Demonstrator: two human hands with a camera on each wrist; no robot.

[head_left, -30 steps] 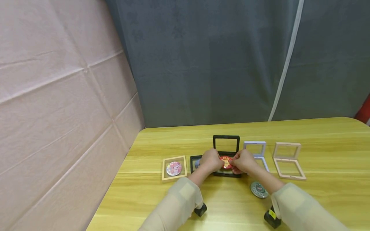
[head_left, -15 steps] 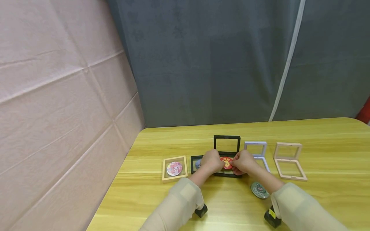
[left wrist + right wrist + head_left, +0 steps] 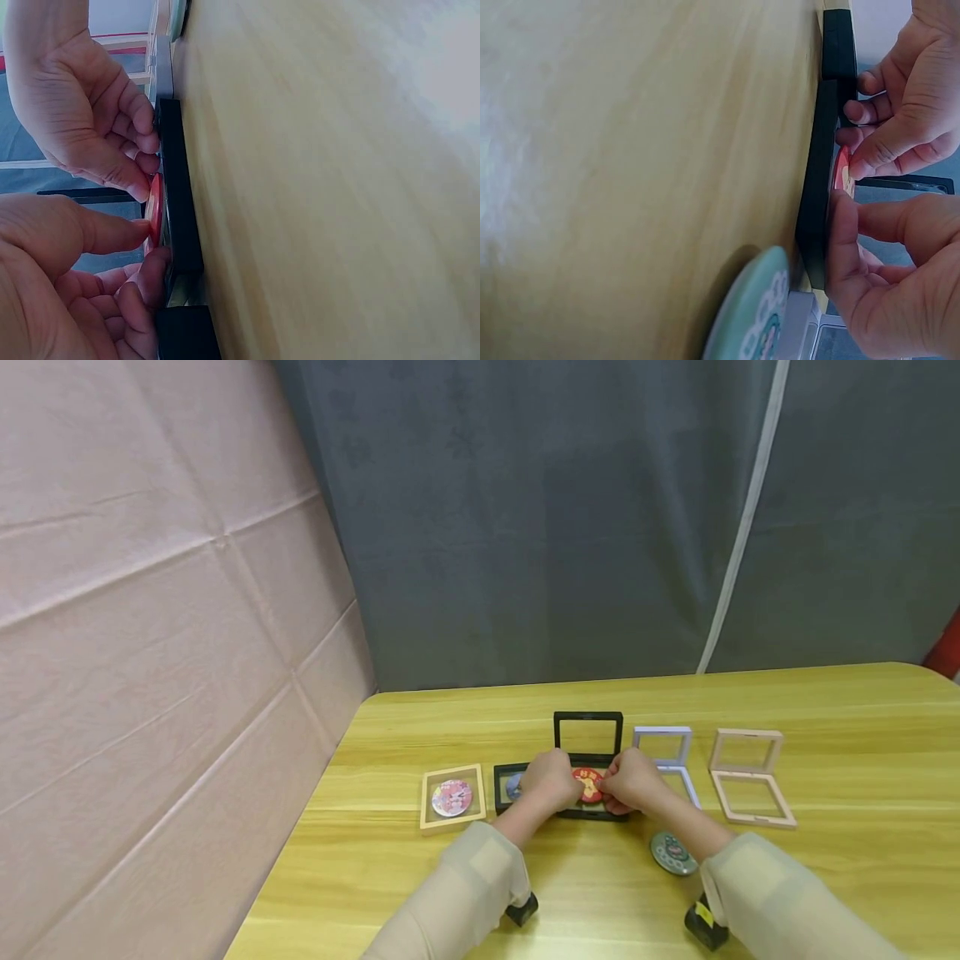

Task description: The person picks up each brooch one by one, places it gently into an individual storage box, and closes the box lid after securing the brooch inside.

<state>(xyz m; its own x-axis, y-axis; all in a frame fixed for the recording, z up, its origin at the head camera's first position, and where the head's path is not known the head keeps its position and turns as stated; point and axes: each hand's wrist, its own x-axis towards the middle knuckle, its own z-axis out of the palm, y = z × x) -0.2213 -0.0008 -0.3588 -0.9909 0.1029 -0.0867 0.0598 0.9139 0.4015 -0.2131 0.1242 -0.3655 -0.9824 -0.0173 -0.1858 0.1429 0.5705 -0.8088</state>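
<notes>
Left hand, right hand pinch red badge — apparently centring it.
Lower centre, it lies over the black frame; next, I'd judge: settle it flat — then let go.

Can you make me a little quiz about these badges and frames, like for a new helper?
1. Which badge do the left hand and right hand both touch? A) pink B) red C) blue
2. True or false: the green badge lies outside every frame.
3. How many frames have their lids up?
Key: 1. B, the red badge. 2. True. 3. Three: the black frame, purple frame and beige frame.
</notes>
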